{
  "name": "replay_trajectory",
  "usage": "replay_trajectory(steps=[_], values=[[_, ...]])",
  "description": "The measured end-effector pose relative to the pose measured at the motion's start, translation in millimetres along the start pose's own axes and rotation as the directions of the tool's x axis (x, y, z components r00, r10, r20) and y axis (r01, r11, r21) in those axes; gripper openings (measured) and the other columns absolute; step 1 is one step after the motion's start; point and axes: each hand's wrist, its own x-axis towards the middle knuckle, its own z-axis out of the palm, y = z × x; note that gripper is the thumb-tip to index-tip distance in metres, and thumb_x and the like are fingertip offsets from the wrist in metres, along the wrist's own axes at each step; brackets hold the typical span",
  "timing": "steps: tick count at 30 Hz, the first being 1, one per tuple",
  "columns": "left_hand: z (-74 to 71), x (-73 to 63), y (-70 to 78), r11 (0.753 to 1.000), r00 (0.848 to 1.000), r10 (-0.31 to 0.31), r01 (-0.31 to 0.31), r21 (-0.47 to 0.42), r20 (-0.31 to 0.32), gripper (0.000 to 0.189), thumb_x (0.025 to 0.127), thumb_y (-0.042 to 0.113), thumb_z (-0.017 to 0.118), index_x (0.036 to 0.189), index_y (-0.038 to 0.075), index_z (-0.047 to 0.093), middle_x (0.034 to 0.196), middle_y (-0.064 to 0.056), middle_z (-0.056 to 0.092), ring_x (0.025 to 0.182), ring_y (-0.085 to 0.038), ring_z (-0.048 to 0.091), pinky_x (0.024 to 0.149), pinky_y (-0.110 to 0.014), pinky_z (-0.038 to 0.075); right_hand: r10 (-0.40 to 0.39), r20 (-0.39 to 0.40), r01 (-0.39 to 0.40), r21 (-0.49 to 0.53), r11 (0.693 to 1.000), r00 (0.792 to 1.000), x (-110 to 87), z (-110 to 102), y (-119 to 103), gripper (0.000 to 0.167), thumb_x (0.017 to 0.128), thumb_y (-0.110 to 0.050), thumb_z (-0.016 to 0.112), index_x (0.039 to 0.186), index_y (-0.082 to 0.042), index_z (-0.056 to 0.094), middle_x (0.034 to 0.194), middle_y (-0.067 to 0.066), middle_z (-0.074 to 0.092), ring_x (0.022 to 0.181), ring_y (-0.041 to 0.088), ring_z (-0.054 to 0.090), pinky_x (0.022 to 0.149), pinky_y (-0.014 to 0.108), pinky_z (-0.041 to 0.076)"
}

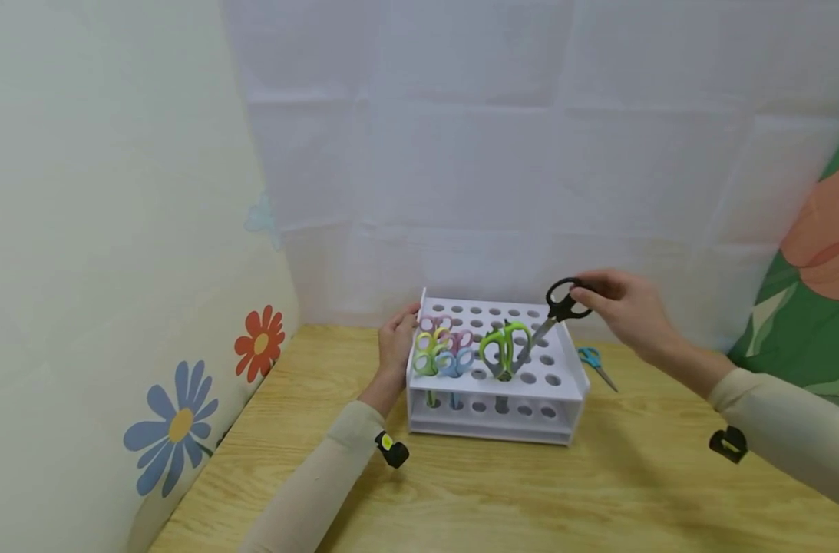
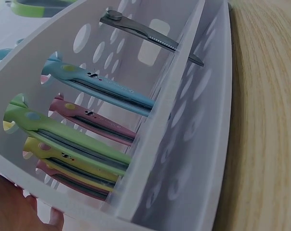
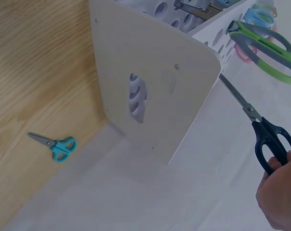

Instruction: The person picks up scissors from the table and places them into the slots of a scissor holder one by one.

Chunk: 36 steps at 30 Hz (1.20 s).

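A white perforated two-tier rack [image 1: 498, 434] stands on the table with several scissors upright in its holes. At its left side panel my left hand [image 1: 396, 342] grips the edge. My right hand [image 1: 626, 307] pinches the handle of black-handled scissors [image 1: 564, 309] above the rack's right part, their blades slanting down to the left. Green-and-grey scissors [image 1: 505, 349] stand in the front row. Further left are pastel scissors, among them light-blue scissors [image 2: 102, 89], light-green scissors [image 2: 68, 137], pink scissors [image 2: 95, 120] and yellow scissors [image 2: 68, 163].
Small turquoise-handled scissors [image 3: 56, 146] lie on the wooden table [image 1: 502, 499] to the right of the rack. Behind the rack hangs a white sheet [image 1: 460, 169]. A wall with painted flowers [image 1: 180, 425] bounds the left side.
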Motion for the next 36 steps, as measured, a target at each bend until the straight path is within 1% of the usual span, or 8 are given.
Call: replay_trajectory(steps=[6,11,13,19,23,26,31,36], values=[[0.1,-0.4,0.8,1.0,1.0,0.0,-0.001,-0.011,-0.004,0.038,0.094,0.019,0.057,0.126,0.006,0.072,0.13,-0.004,0.067,0.124,-0.019,0.057,0.103,-0.037,0.045,-0.08,0.059,0.08,-0.001,0.997,0.995,4.7,15.3,-0.6,0.03,0.096,-0.024,0.074,0.121,-0.008,0.074,0.109,0.009,0.074,0.092,0.011,0.069,0.075,0.02,0.053],[-0.3,0.6,2.4,1.0,1.0,0.011,-0.011,0.011,-0.005,0.037,0.096,0.022,0.057,0.126,0.008,0.073,0.13,-0.003,0.067,0.125,-0.018,0.056,0.105,-0.038,0.042,-0.178,0.121,0.176,0.029,0.984,0.976,9.6,28.8,3.7,0.026,0.095,-0.015,0.074,0.118,-0.004,0.075,0.107,0.011,0.074,0.09,0.018,0.071,0.074,0.021,0.055],[-0.5,1.2,2.4,1.0,1.0,0.014,-0.014,0.012,-0.004,0.037,0.097,0.022,0.057,0.126,0.007,0.072,0.13,-0.003,0.067,0.126,-0.018,0.055,0.106,-0.038,0.041,-0.2,0.143,0.197,0.033,0.98,0.969,10.8,34.2,6.6,0.025,0.095,-0.013,0.074,0.117,-0.002,0.075,0.105,0.011,0.074,0.089,0.021,0.071,0.072,0.022,0.055],[0.1,0.7,1.8,1.0,1.0,0.026,-0.026,0.012,-0.012,0.037,0.093,0.019,0.057,0.124,0.006,0.074,0.129,-0.005,0.068,0.125,-0.017,0.056,0.105,-0.037,0.041,-0.198,0.195,0.198,0.017,0.98,0.961,9.2,47.5,13.1,0.023,0.095,-0.01,0.073,0.117,-0.002,0.075,0.103,0.008,0.074,0.087,0.024,0.07,0.068,0.026,0.056],[1.5,-1.1,2.8,0.999,1.0,0.03,-0.03,-0.011,-0.006,0.036,0.093,0.016,0.057,0.123,0.004,0.073,0.128,-0.007,0.068,0.123,-0.02,0.058,0.103,-0.037,0.044,-0.206,0.232,0.21,0.01,0.978,0.951,6.9,53.2,17.1,0.024,0.095,-0.007,0.072,0.118,-0.002,0.075,0.106,0.011,0.072,0.088,0.025,0.07,0.069,0.032,0.057],[2.5,-1.5,3.1,0.999,1.0,0.024,-0.025,-0.036,-0.004,0.035,0.094,0.015,0.057,0.122,0.004,0.074,0.127,-0.007,0.069,0.121,-0.021,0.059,0.099,-0.036,0.047,-0.186,0.253,0.191,0.005,0.982,0.949,5.5,56.4,17.5,0.024,0.094,-0.004,0.072,0.118,-0.003,0.075,0.11,0.012,0.072,0.089,0.027,0.07,0.07,0.034,0.058],[2.7,-1.2,2.8,0.999,1.0,0.017,-0.018,-0.047,-0.007,0.035,0.094,0.015,0.057,0.122,0.005,0.074,0.126,-0.005,0.069,0.117,-0.02,0.061,0.094,-0.032,0.049,-0.152,0.263,0.163,-0.021,0.986,0.953,4.1,62.2,19.0,0.025,0.092,0.0,0.073,0.116,-0.004,0.076,0.117,0.014,0.071,0.097,0.026,0.069,0.076,0.03,0.057],[0.9,-2.4,2.2,0.999,1.0,0.002,-0.002,-0.045,0.004,0.037,0.095,0.016,0.055,0.125,0.005,0.072,0.128,-0.005,0.068,0.117,-0.02,0.061,0.094,-0.033,0.05,-0.187,0.255,0.195,-0.005,0.981,0.949,2.2,67.4,24.0,0.027,0.089,0.005,0.074,0.115,-0.002,0.076,0.112,0.015,0.072,0.098,0.03,0.07,0.081,0.035,0.058]])
